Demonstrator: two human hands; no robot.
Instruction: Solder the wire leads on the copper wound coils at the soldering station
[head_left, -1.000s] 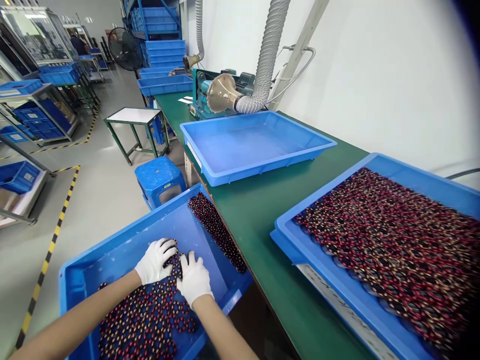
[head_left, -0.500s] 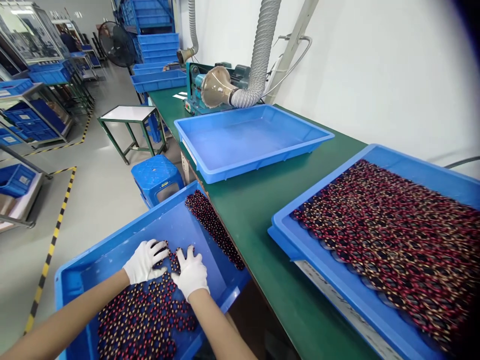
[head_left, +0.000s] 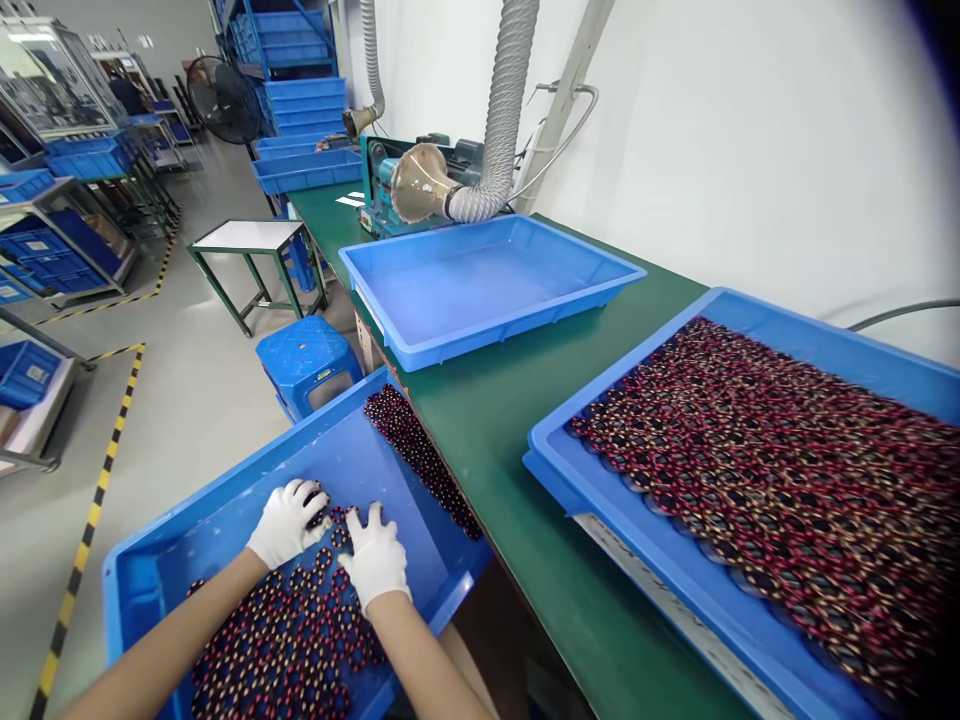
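Observation:
Both my hands wear white gloves and rest in a blue tray on my lap side of the bench. My left hand lies with curled fingers on small dark red ring parts spread flat in the tray. My right hand presses palm down on the same rings, fingers spread. A neat row of the rings lines the tray's right wall. Neither hand visibly lifts a ring.
On the green bench stand an empty blue tray and, at right, a blue tray full of the rings. Behind are a teal machine with a grey hose, a blue stool, a small table and stacked blue crates.
The view has shifted slightly, so the trays sit more to the left. Both hands have drawn a little back toward me over the rings and stay flat on them.

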